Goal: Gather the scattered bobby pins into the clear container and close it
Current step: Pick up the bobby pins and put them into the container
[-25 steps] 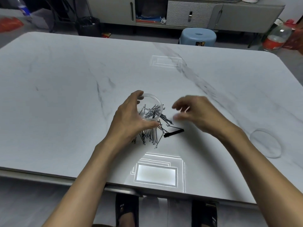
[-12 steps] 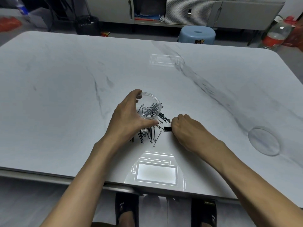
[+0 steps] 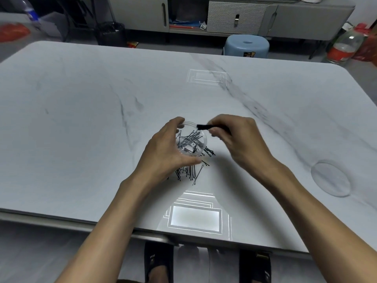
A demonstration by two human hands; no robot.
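Observation:
A small round clear container [image 3: 191, 139] stands near the table's middle with several black bobby pins inside. My left hand [image 3: 165, 152] grips it from the left, thumb at the near rim, fingers at the far rim. My right hand [image 3: 236, 139] pinches a thick black clip [image 3: 203, 127] and holds it over the container's far right rim. More loose bobby pins [image 3: 189, 170] lie on the table just in front of the container, with a few at its right side [image 3: 208, 152]. A clear round lid [image 3: 330, 178] lies flat far to the right.
The white marble table [image 3: 81, 119] reaches back to a blue stool [image 3: 245, 45] and grey cabinets. Bright reflections of a lamp show on the near edge [image 3: 195, 219]. My feet in black sandals show under the table.
My right hand came down on the black clip beside the pins, picked it up and lifted it to the container's rim. My left hand has kept its hold on the container.

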